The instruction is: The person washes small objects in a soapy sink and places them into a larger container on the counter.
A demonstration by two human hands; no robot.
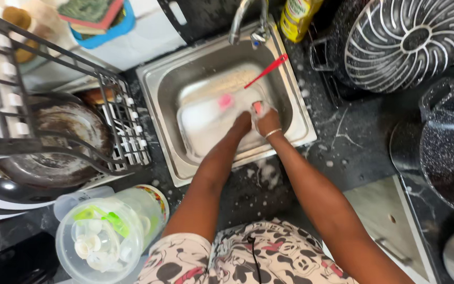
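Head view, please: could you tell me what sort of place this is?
Most likely a home kitchen. Both hands work in a soapy steel sink under a tap, with a dish rack to one side and speckled pots on the dark counter.

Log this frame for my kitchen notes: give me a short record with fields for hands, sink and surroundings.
left hand: left hand rests on a sudsy white tray in the sink
right hand: right hand grips a foamy pink sponge
in sink: red-handled brush under the tap
left of sink: dish rack, clear plastic jug
right of sink: speckled black pots
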